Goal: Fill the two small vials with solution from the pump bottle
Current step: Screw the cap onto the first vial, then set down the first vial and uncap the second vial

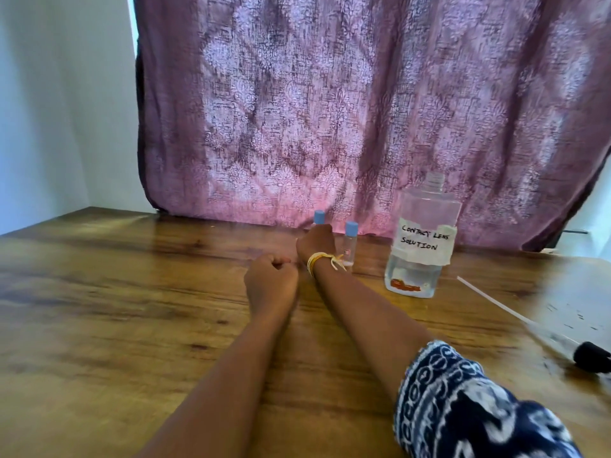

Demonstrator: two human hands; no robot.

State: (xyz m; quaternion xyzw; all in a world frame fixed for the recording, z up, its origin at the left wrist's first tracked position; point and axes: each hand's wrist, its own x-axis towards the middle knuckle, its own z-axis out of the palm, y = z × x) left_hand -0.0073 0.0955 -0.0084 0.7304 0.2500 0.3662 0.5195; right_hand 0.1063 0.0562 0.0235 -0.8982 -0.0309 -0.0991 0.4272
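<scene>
Right hand (315,241) grasps the left vial (319,217) near the counter (99,292) far edge; second vial (349,244) just beside it. Left hand (271,279) clenched, empty. Vials appear light, smooth, easily tipped: hold mid-body. Bottle (420,242) stands uncapped.

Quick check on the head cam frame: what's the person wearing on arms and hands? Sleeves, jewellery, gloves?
Both hands are bare, no gloves. The right hand has a yellow thread bracelet at the wrist, several strands with a knotted loose end. The right arm carries a dark navy sleeve with a white patterned print, ending at about the elbow. The left hand and forearm show nothing worn; no rings can be made out.
</scene>
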